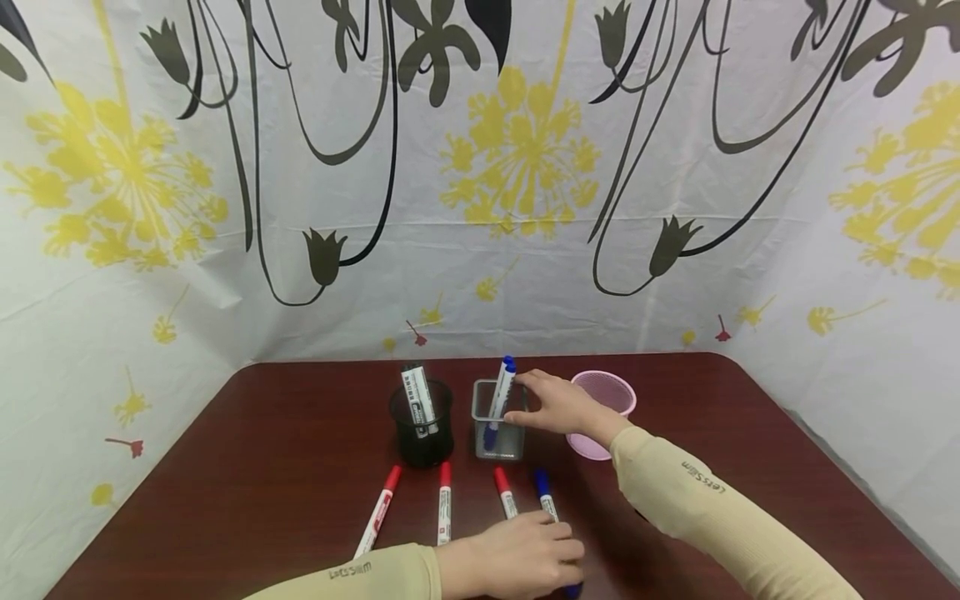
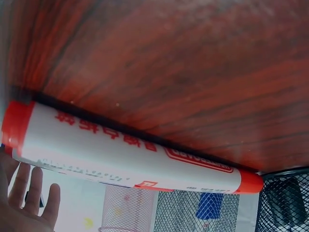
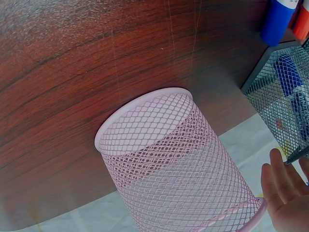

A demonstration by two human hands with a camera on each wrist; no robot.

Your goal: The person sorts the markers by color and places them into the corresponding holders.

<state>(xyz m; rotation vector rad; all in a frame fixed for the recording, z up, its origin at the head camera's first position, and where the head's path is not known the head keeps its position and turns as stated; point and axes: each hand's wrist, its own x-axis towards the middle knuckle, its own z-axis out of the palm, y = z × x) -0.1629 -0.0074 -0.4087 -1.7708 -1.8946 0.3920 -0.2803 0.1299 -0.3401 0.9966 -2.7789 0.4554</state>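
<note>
My left hand [image 1: 517, 557] reaches over a blue marker [image 1: 549, 504] lying on the table. The marker's capped end shows beyond my fingers. In the left wrist view, the fingers [image 2: 35, 191] are apart and fairly straight. My right hand [image 1: 558, 404] is at the right side of a grey mesh pen holder [image 1: 501, 450], thumb near its front and fingers towards the back. In the right wrist view, fingertips [image 3: 276, 157] are right at the rim, fairly straight. Blue markers [image 1: 501, 396] lean inside the grey holder.
Left of the grey holder stands a black mesh pen holder [image 1: 425, 446] with white-bodied markers [image 1: 418, 396]. A pink mesh holder [image 1: 588, 446] stands at the right, partly behind my right wrist. Red markers [image 1: 377, 512] [image 1: 445, 504] [image 1: 506, 493] lie in front.
</note>
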